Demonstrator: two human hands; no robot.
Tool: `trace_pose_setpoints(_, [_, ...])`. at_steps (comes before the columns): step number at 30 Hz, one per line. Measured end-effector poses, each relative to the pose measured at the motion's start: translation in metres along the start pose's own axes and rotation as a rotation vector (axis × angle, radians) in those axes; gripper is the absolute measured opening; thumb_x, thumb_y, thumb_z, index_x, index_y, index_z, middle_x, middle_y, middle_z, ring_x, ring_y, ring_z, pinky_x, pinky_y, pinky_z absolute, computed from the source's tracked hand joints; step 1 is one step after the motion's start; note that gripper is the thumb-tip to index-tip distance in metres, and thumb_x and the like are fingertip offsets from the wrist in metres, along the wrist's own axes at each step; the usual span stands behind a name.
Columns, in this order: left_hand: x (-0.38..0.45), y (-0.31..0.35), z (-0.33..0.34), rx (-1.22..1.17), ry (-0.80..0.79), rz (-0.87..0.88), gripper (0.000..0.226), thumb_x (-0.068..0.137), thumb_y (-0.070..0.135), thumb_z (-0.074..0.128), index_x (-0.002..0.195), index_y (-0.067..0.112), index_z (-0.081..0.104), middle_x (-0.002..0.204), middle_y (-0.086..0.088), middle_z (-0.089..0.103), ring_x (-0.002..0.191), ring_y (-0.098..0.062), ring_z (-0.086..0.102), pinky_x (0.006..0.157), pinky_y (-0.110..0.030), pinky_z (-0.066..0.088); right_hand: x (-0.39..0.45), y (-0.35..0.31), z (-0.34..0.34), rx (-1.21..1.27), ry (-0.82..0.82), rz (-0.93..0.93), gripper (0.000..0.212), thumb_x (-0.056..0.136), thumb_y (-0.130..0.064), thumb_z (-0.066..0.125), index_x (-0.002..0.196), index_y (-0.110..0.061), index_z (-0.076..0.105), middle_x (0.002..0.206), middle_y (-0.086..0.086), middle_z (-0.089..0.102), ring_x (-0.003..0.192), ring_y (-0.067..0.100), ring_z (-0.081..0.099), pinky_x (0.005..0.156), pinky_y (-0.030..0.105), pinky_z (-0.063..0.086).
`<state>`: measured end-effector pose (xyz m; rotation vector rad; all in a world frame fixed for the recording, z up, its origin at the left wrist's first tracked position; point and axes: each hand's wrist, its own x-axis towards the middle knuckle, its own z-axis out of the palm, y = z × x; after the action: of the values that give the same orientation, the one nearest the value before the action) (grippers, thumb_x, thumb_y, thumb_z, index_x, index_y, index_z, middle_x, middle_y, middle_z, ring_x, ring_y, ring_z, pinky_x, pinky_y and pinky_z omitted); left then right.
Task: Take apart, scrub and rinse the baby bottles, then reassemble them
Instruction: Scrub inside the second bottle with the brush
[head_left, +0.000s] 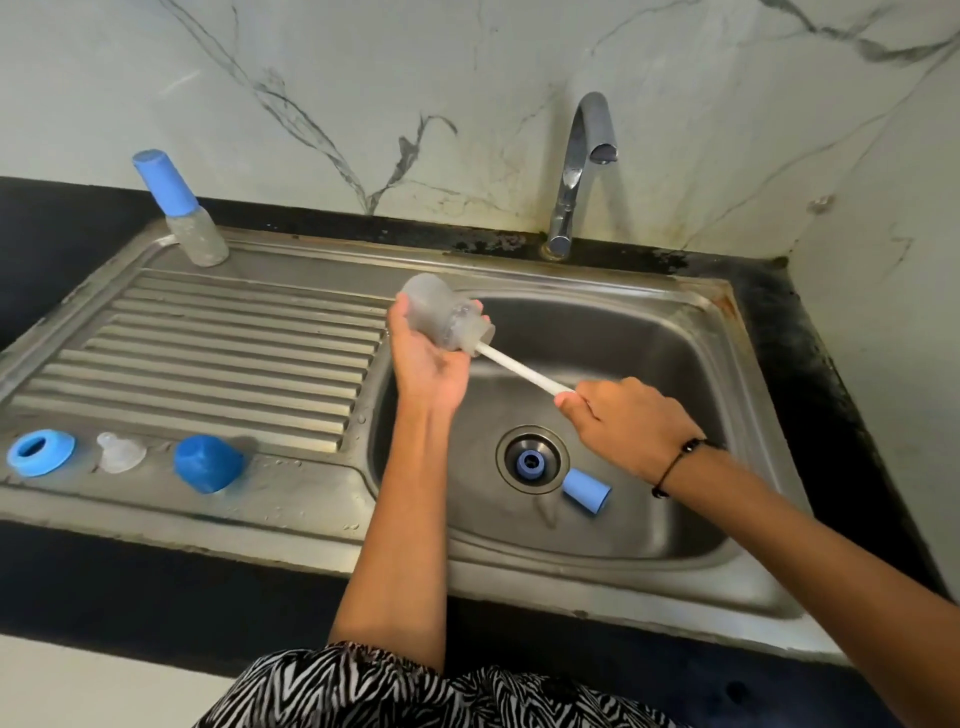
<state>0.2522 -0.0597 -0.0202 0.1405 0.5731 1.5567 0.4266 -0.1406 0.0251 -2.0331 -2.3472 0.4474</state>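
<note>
You face a white marble-veined wall (467, 62) that turns a corner at your right. Below it runs a black worktop (62, 228), grimy along the back edge, holding a steel sink (675, 332) with a ribbed drainboard (218, 353) and chrome tap (582, 166).

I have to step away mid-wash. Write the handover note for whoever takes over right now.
Left hand holds the open bottle over the basin. Right hand grips the brush handle, its head inside the bottle.
On the drainboard: blue ring, clear nipple, blue cap. In the basin: blue tube cap, another blue piece on the drain.
Done: this bottle is apart.
Left: finish scrubbing, rinse, reassemble; the capped bottle at the back is still assembled.
</note>
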Motion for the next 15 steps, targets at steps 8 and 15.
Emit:
trace_pose_setpoints(8, [0.0, -0.004, -0.006, 0.004, 0.164, 0.102, 0.049, 0.089, 0.038, 0.059, 0.126, 0.005, 0.049, 0.099, -0.01, 0.055, 0.083, -0.018, 0.062, 0.06, -0.032, 0.057, -0.024, -0.003, -0.01, -0.388, 0.24, -0.095, 0.034, 0.1, -0.045, 0.023, 0.106, -0.018, 0.044, 0.094, 0.002, 0.066, 0.085, 0.03, 0.063, 0.058, 0.029, 0.031])
trace_pose_setpoints(15, [-0.004, -0.001, -0.008, 0.013, 0.014, -0.066, 0.045, 0.094, 0.045, 0.046, 0.117, 0.006, 0.049, 0.103, -0.017, 0.057, 0.092, -0.035, 0.063, 0.084, -0.045, 0.053, 0.003, -0.017, 0.017, -0.246, 0.139, -0.034, 0.035, 0.1, -0.041, 0.028, 0.104, -0.015, 0.051, 0.099, 0.006, 0.065, 0.089, 0.031, 0.061, 0.063, 0.031, 0.035])
